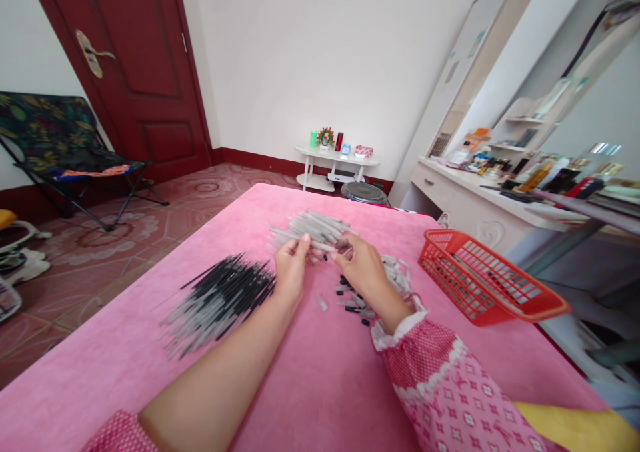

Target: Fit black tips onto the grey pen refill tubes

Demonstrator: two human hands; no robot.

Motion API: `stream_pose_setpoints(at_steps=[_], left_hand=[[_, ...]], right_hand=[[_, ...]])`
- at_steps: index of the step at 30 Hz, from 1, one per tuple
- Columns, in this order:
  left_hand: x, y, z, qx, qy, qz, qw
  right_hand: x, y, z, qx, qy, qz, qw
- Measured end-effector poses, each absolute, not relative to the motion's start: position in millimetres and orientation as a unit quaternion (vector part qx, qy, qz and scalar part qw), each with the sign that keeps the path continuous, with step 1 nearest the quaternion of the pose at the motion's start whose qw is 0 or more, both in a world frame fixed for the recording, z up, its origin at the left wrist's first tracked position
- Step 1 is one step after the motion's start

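My left hand (291, 269) is closed, thumb and fingers pinching a whitish, see-through pen barrel (321, 245). At the barrel's right end, the fingertips of my right hand (364, 265) are pinched together; whether a small part is also between them is hidden. Just beyond both hands lies a heap of similar pen barrels (320, 223). Dark ink refills (225, 299) with pale lower ends are piled left of my left hand. Under and beside my right wrist are several pen caps (356, 300), some clear, some black. One loose clear cap (321, 303) lies between my forearms.
A pink cloth (310, 385) covers the table. On its right side stands a red plastic basket (490, 285) with things inside. Further right is a dresser (470, 199) crowded with bottles. A folding chair (65, 145) and a low white stand (330, 159) are beyond the table.
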State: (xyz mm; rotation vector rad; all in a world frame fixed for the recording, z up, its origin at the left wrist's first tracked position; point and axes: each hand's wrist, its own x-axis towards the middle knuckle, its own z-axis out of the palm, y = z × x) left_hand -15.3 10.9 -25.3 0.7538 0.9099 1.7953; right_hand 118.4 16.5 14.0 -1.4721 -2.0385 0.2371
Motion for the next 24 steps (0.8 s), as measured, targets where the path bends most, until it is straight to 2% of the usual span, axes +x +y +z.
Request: stream_pose_setpoints(at_steps=[3, 10, 21, 24], left_hand=[[-34, 17, -8, 0.231, 0.346, 0.791, 0.449], [-72, 24, 18, 0.102, 0.294, 0.829, 0.464], [-77, 25, 17, 0.098, 0.301, 0.814, 0.487], [-78, 26, 16, 0.095, 0.301, 0.809, 0.496]], right_hand=[[105, 5, 7, -0.52, -0.798, 0.085, 0.291], [65, -39, -8, -0.221, -0.949, 0.111, 0.194], [57, -44, -8, -0.124, -0.986, 0.014, 0.115], [71, -35, -2, -0.14, -0.974, 0.02, 0.176]])
